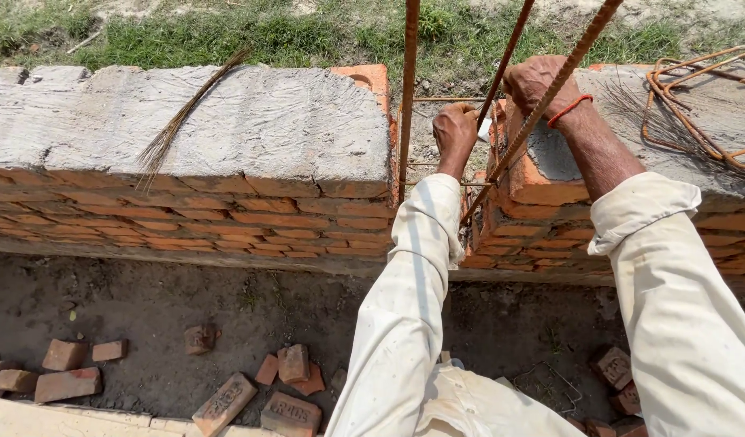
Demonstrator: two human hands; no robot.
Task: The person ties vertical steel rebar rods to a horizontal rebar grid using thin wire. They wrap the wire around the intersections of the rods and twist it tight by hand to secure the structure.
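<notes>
The left hand [455,129] has its grip closed around a thin rusty steel bar [502,65], which rises steeply up and away in the gap of the mortar-topped red brick wall [227,137]. The right hand [538,81], just beside, clamps the neighbouring ribbed rusty bar [567,65], leaning the same way.

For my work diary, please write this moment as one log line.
left hand: closed around thin rebar | right hand: grips slanted rebar | place: gap in brick wall | nearby: bent ties

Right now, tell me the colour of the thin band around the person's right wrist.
The thin wrist band is orange-red, seen best in the head view, just below the right hand.
</notes>
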